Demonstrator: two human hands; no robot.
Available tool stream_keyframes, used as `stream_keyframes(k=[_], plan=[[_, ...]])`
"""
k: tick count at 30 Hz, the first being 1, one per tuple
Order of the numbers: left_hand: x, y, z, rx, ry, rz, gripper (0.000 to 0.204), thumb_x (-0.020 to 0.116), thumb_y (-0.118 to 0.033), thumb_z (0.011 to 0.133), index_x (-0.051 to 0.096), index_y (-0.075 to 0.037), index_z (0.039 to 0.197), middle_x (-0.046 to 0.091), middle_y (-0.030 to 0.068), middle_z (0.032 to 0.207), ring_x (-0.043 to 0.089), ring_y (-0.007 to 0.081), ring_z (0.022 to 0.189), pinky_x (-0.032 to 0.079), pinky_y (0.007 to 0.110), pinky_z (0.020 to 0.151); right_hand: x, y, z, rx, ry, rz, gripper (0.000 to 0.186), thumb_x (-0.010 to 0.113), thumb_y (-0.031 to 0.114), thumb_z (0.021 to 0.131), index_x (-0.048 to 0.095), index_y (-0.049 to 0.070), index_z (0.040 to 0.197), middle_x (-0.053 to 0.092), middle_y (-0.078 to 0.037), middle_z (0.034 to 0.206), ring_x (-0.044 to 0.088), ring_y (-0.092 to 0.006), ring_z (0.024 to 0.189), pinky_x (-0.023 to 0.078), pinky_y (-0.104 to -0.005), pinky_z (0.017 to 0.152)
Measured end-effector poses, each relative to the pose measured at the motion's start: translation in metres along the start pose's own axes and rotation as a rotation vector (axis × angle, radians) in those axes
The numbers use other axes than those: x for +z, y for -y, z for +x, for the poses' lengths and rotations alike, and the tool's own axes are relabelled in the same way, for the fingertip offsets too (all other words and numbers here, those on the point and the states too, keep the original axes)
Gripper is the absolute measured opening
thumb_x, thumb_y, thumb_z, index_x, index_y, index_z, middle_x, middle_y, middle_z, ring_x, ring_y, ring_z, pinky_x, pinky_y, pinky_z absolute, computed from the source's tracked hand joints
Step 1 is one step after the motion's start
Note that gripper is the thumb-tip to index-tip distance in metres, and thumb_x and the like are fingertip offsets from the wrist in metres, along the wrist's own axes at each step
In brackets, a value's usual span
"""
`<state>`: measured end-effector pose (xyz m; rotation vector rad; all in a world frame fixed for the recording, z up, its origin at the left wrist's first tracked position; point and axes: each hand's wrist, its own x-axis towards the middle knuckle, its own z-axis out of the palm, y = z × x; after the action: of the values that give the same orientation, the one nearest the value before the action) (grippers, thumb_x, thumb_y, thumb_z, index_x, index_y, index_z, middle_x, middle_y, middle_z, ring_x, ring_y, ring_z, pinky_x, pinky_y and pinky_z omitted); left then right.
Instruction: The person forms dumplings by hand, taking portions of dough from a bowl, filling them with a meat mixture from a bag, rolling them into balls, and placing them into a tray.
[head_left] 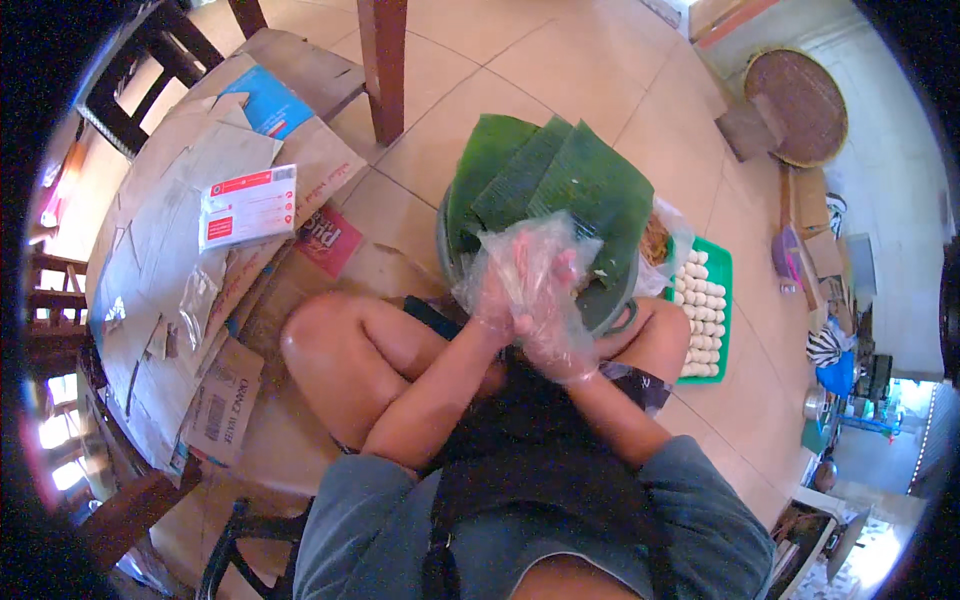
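My left hand (493, 297) and my right hand (547, 327) meet in front of me, both inside crumpled clear plastic, apparently gloves (560, 355). The left hand's fingers are closed on the plastic beside the right hand; the right hand's fingers are blurred by the plastic and overlap. Just beyond them, large cut banana leaves (580, 180) cover a round grey-green basin (612, 318) between my bent legs. To its right are a clear bag of orange-brown food (655, 240) and a green tray (718, 372) holding several rows of white rounded pieces.
Flattened cardboard (140, 350) and a white-and-red packet (247, 207) lie at left, beside wooden chairs (150, 70) and a wooden leg (382, 70). A round woven tray (800, 105) leans at the back right. Boxes (815, 200) and assorted items line the right wall.
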<state>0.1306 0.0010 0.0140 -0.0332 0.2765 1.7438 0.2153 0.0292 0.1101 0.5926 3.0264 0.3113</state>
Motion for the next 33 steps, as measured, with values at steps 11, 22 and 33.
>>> stream_keyframes(k=[11,22,33], plan=[[0.007,-0.007,0.0,0.066,-0.254,0.409,0.057,0.034,-0.06,0.086,0.058,-0.013,0.107,0.06,0.0018,0.094,0.055,0.0154,0.08,0.045,0.029,0.062,0.009,-0.053,0.015,-0.176,-0.305,0.759,0.023,0.068,0.014,0.073,0.061,0.005,0.092,0.057,-0.014,0.091,0.055,-0.0323,0.083,0.045,-0.0376,0.075],[0.002,0.003,0.005,0.204,-0.374,0.617,0.039,0.042,-0.046,0.088,0.058,-0.011,0.088,0.055,-0.0011,0.074,0.048,0.0094,0.058,0.034,0.024,0.043,0.043,-0.027,0.008,0.033,-0.21,0.833,0.017,0.062,0.016,0.078,0.057,0.002,0.085,0.056,-0.012,0.076,0.056,-0.0273,0.074,0.045,-0.0372,0.063],[0.017,-0.035,-0.001,0.067,-0.251,0.445,0.048,0.037,-0.052,0.089,0.055,-0.008,0.097,0.058,0.0062,0.081,0.055,0.0147,0.066,0.048,0.029,0.057,0.027,-0.077,-0.02,0.237,-0.245,0.701,0.059,0.062,0.029,0.079,0.042,0.003,0.129,0.042,-0.016,0.132,0.038,-0.0326,0.122,0.03,-0.0377,0.102]])
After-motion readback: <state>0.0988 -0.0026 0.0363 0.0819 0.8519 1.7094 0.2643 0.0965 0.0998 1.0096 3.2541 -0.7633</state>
